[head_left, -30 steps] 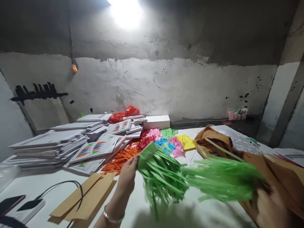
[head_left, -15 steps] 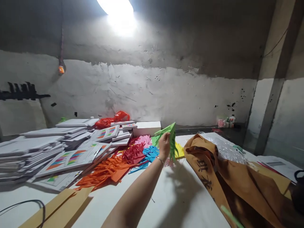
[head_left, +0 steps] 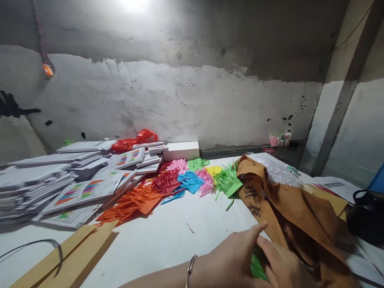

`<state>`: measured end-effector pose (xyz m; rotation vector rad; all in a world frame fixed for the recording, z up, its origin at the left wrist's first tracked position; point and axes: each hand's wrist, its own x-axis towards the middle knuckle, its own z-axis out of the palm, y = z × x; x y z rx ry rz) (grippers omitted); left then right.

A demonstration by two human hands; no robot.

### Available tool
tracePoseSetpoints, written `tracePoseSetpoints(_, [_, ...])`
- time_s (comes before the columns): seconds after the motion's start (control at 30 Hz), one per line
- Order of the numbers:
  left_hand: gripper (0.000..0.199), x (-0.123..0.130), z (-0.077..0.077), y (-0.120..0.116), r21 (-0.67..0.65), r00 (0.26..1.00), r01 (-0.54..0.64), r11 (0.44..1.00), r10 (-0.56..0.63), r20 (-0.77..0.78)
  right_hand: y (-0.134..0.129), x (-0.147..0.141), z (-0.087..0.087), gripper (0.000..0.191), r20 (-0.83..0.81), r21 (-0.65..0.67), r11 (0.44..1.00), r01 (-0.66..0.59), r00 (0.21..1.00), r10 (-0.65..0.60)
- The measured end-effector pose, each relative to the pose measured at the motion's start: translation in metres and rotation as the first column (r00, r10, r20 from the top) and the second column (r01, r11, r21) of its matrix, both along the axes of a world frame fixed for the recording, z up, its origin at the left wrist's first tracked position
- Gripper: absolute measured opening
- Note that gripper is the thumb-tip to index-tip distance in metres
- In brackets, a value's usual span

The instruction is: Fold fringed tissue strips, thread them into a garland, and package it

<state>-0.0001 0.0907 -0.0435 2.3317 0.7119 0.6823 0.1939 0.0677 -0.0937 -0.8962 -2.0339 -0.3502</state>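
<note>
Low in the head view, my left hand (head_left: 232,254), with a bracelet at its wrist, meets my right hand (head_left: 286,262) in front of the brown cloth (head_left: 303,212). Between them shows part of some green fringed paper (head_left: 257,266), with both hands closed around it; most of it is hidden. Beyond them lies a bundle of green fringed paper (head_left: 229,182), its strips spread towards the back and left. Next to it are yellow (head_left: 213,171), pink (head_left: 205,182) and blue fringed paper (head_left: 190,182). Dark red (head_left: 166,181) and orange fringed paper (head_left: 132,204) continue leftward.
Stacks of white printed sheets (head_left: 39,176) fill the left of the white table (head_left: 144,248). Brown card strips (head_left: 75,256) lie at the front left. A white box (head_left: 182,151) stands by the wall. Clear plastic (head_left: 277,170) and a black bag (head_left: 367,216) are right.
The green fringed paper that my left hand held up now lies on the table beside the yellow. My left hand has drawn back towards me and right, joining my right hand. The view has shifted.
</note>
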Motion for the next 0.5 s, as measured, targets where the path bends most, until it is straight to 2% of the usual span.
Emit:
tracePoseSetpoints(0.07, [0.086, -0.014, 0.000, -0.013, 0.023, 0.983, -0.180, 0.983, 0.181, -0.015, 0.002, -0.021, 0.015, 0.039, -0.049, -0.085, 0.995, -0.061, 0.997, 0.057])
tracePoseSetpoints(0.13, [0.067, -0.035, -0.004, -0.019, 0.070, 0.954, -0.297, 0.952, 0.298, -0.013, 0.002, -0.037, 0.023, 0.039, -0.065, -0.179, 0.979, -0.101, 0.994, 0.090])
tracePoseSetpoints(0.2, [0.056, -0.060, -0.008, -0.026, 0.083, 0.935, -0.354, 0.932, 0.351, 0.043, 0.001, -0.045, 0.022, 0.039, -0.019, -0.271, 0.956, -0.117, 0.993, 0.116])
tracePoseSetpoints(0.27, [0.054, -0.087, -0.010, -0.035, 0.034, 0.914, -0.394, 0.918, 0.388, 0.123, 0.001, -0.048, 0.014, 0.042, 0.037, -0.292, 0.951, -0.098, 0.993, 0.114])
tracePoseSetpoints(0.3, [0.054, -0.101, -0.009, -0.040, -0.009, 0.905, -0.402, 0.915, 0.399, 0.148, 0.001, -0.049, 0.010, 0.045, 0.055, -0.246, 0.965, -0.089, 0.993, 0.106])
tracePoseSetpoints(0.37, [0.052, -0.128, -0.006, -0.050, -0.135, 0.918, -0.338, 0.932, 0.358, 0.172, 0.001, -0.050, 0.005, 0.052, 0.089, -0.049, 0.996, -0.078, 0.993, 0.082])
tracePoseSetpoints(0.43, [0.051, -0.152, 0.001, -0.055, -0.285, 0.928, -0.200, 0.937, 0.275, 0.252, -0.001, -0.054, 0.006, 0.049, 0.125, 0.182, 0.979, -0.087, 0.990, 0.065])
tracePoseSetpoints(0.5, [0.053, -0.168, 0.007, -0.054, -0.368, 0.885, -0.100, 0.925, 0.251, 0.391, -0.005, -0.062, 0.010, 0.040, 0.203, 0.300, 0.945, -0.131, 0.977, 0.071])
